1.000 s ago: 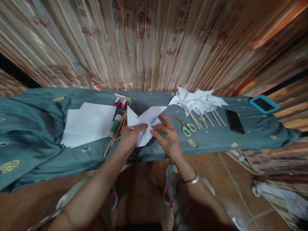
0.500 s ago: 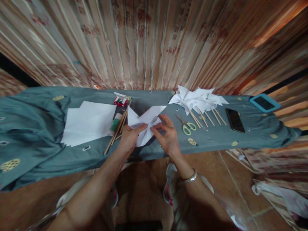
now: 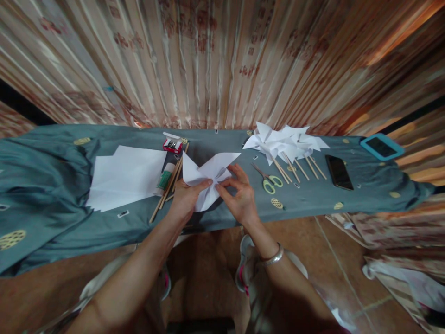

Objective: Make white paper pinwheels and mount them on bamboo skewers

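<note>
- Only the head view to go on here: the paper pinwheel [image 3: 207, 169] is right in front of the person, over the middle of the cloth-covered surface [image 3: 313, 199], between the glue stick [image 3: 165, 178] and the scissors [image 3: 271, 180].
- Looks to me like the step in hand is holding the folded-in points together at the centre. My tip: press straight down with the thumb, right where the points overlap, so none springs loose.
- Go easy on the blades, imo. Leave the folds puffy; squash them flat and I reckon they'd crease and lose their curve.
- I'd also check that the tips overlap dead centre, since an off-centre stack would probably sit lopsided.
- Ok, hands. The left hand [image 3: 184, 197] is closed on the pinwheel's near left side, thumb stretched flat to the middle. Its other fingers are mostly hidden, so can't tell exactly how they grip underneath.
- The right hand [image 3: 241, 195] has thumb and index finger drawn together in a pinch at the right of the centre, remaining fingers loosely curled and spread. Looks like a light grip on the paper; whether anything tiny is in that pinch, I can't make out.
</note>
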`<state>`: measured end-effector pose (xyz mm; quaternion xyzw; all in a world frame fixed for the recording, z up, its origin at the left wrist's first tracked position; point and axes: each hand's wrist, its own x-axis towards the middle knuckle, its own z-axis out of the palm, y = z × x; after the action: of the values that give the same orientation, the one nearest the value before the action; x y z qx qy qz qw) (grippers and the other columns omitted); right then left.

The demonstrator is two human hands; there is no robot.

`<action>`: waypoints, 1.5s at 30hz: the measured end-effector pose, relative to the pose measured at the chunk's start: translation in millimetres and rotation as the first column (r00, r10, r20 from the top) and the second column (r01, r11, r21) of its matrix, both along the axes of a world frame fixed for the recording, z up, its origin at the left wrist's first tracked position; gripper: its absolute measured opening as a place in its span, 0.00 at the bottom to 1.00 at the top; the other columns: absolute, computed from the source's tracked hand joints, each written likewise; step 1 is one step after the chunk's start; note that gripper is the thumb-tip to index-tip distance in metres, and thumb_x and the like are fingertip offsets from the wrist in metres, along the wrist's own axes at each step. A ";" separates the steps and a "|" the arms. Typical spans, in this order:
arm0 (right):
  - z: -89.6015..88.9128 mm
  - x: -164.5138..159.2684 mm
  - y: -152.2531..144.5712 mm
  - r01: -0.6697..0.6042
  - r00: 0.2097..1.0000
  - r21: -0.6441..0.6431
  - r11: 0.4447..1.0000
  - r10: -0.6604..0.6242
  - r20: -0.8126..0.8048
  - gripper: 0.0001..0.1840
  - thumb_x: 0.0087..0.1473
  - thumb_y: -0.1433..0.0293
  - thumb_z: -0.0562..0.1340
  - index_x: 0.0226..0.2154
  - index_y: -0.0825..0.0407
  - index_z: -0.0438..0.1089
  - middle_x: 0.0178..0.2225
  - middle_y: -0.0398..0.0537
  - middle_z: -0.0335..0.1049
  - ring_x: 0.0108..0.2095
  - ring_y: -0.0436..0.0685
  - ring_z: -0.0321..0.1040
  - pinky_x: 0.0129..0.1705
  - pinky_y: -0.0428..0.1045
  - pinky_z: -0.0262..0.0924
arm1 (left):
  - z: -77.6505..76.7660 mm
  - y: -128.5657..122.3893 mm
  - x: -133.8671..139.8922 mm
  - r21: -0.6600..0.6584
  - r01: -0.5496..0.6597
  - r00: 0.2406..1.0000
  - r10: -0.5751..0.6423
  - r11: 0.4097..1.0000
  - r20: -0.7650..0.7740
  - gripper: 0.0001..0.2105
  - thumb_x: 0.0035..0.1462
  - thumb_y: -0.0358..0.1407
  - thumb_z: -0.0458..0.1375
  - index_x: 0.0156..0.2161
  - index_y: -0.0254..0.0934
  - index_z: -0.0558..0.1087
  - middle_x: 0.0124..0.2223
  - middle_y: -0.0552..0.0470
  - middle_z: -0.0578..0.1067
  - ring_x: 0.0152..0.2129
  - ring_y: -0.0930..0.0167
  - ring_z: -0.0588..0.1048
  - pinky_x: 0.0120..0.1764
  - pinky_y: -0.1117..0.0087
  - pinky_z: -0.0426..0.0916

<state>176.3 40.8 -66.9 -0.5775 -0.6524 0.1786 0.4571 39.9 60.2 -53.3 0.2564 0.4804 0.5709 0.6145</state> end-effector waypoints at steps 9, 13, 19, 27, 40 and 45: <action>20.9 8.2 -8.7 0.037 0.998 0.097 0.995 -0.032 -0.050 0.07 0.54 0.66 0.63 0.27 0.48 0.74 0.53 0.50 0.70 0.59 0.62 0.62 0.61 0.61 0.57 | 4.6 2.8 -1.7 -0.032 0.024 0.993 -0.020 0.999 0.113 0.16 0.25 0.29 0.72 0.26 0.33 0.77 0.28 0.51 0.80 0.24 0.69 0.77 0.36 0.66 0.72; 19.8 22.3 -1.7 0.037 0.982 -0.005 0.999 -0.037 -0.186 0.09 0.52 0.63 0.65 0.37 0.48 0.75 0.51 0.51 0.72 0.51 0.60 0.70 0.54 0.58 0.65 | 5.7 1.5 -2.1 -0.098 0.098 0.990 -0.087 0.990 0.110 0.16 0.25 0.28 0.72 0.27 0.33 0.78 0.27 0.51 0.80 0.25 0.67 0.77 0.36 0.65 0.73; 11.0 29.9 4.5 -0.271 0.849 -0.181 0.945 0.146 -0.508 0.17 0.47 0.55 0.68 0.35 0.50 0.76 0.33 0.46 0.78 0.32 0.55 0.74 0.36 0.49 0.68 | 7.7 -2.4 -2.2 -0.128 0.238 0.970 -0.228 0.963 0.086 0.12 0.27 0.30 0.71 0.24 0.34 0.77 0.24 0.50 0.79 0.26 0.64 0.78 0.33 0.65 0.72; 17.7 20.8 3.2 -0.256 0.705 -0.225 0.940 0.022 -0.709 0.18 0.37 0.54 0.73 0.28 0.49 0.77 0.26 0.42 0.77 0.25 0.52 0.70 0.28 0.47 0.64 | 7.5 -3.4 -1.6 -0.099 0.264 0.962 -0.254 0.959 0.105 0.16 0.24 0.31 0.73 0.26 0.33 0.79 0.26 0.49 0.80 0.24 0.66 0.78 0.31 0.67 0.72; 8.8 20.0 5.3 -0.189 0.743 -0.174 0.966 0.024 -0.669 0.17 0.43 0.55 0.70 0.32 0.49 0.76 0.31 0.44 0.79 0.31 0.55 0.74 0.35 0.50 0.70 | 7.2 -4.4 -2.1 -0.023 0.257 0.957 -0.251 0.966 0.146 0.16 0.29 0.31 0.72 0.29 0.32 0.79 0.28 0.49 0.81 0.26 0.65 0.78 0.37 0.64 0.73; 13.1 30.0 -4.4 -0.067 0.948 -0.004 0.998 0.062 -0.311 0.14 0.55 0.64 0.62 0.45 0.47 0.73 0.53 0.51 0.70 0.55 0.61 0.66 0.57 0.60 0.62 | 8.0 -1.5 -5.7 -0.028 0.180 0.967 -0.172 0.983 0.187 0.17 0.29 0.29 0.73 0.31 0.32 0.78 0.31 0.50 0.81 0.30 0.67 0.79 0.41 0.65 0.72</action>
<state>206.4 36.4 -53.8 -0.5239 -0.5896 0.2867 0.5438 34.2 58.7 -45.4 0.2304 0.4097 0.5244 0.7100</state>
